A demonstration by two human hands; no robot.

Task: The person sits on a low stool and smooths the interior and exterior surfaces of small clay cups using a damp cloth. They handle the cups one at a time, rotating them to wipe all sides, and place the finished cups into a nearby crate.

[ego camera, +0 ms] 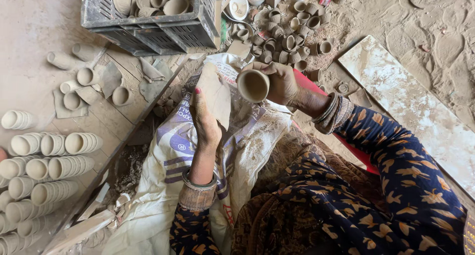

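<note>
A dusty earthen floor [396, 12] runs across the scene, marked with footprints at the upper right, where a long pale stone slab [410, 101] lies at a slant. A printed white woven sack [168, 171] is spread over the person's lap and the ground in front, dusted with clay crumbs. The right hand [282, 82] is closed around a small unfired clay cup [253, 84], fingers wrapped about its wall and base, holding it up above the sack with the open mouth turned toward the camera; bangles sit at that wrist, above a dark sleeve with an orange leaf print. The left hand [204, 120] grasps a flat, ragged piece of grey sheet [215, 94], thumb with a red nail pressed on its near face and the fingers curled behind it, so the hand is closed rather than spread; the sheet stands just beside the cup, and whether the two touch cannot be told. At the top left a dark plastic crate [148, 29] holds more clay cups, and beyond the hands a loose heap of small cups [287, 37] lies on the dirt. On the left, on a tiled patch of floor, stacked rows of nested cups [44, 171] lie on their sides, with a few single cups [86, 76] and scraps of grey sheet scattered between them and the crate. A strip of red [316, 86] shows under the right forearm.
</note>
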